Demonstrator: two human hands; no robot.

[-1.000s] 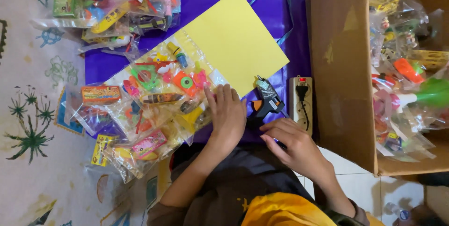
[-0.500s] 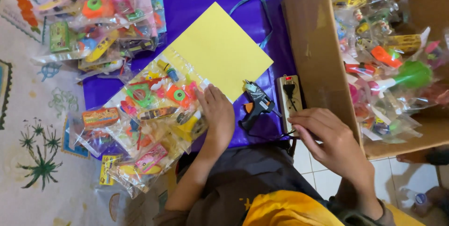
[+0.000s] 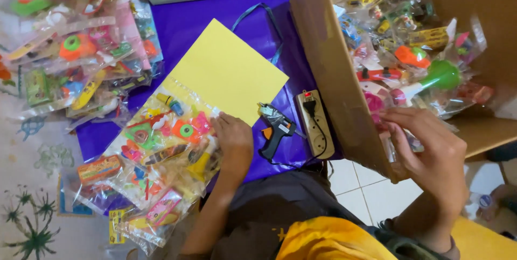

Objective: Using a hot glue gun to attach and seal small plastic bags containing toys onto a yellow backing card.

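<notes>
A yellow card (image 3: 226, 74) lies slantwise on a purple sheet (image 3: 199, 23), and rows of small clear toy packets (image 3: 161, 141) are stuck along its lower left part, bright with orange, green, pink and yellow pieces. More of the same clear packets sit in a loose heap (image 3: 75, 50) at the upper left, spilling off the purple sheet onto a pale mat printed with green palm shapes (image 3: 27, 227). A cardboard box (image 3: 328, 71) stands open on the right, its tall brown wall turned toward the card, and it is stuffed with bagged toys (image 3: 409, 50), among them a green cone and orange bits.

The left hand (image 3: 232, 140) rests flat, palm down, on the near edge of the card where the packets end, fingers loosely spread and pressing rather than gripping. The right hand (image 3: 428, 149) reaches over the box's lower corner, fingers curled in a narrow pinch on the clear plastic of a packet at the box's edge; I cannot tell exactly which packet it has.

Between the 2 hands lie a small black and orange glue gun (image 3: 274, 128) and a beige power strip (image 3: 316, 123) with a black plug in it, just beside the box wall. White floor tiles (image 3: 361, 190) show below the strip, in the narrow gap between the purple sheet and the box.
</notes>
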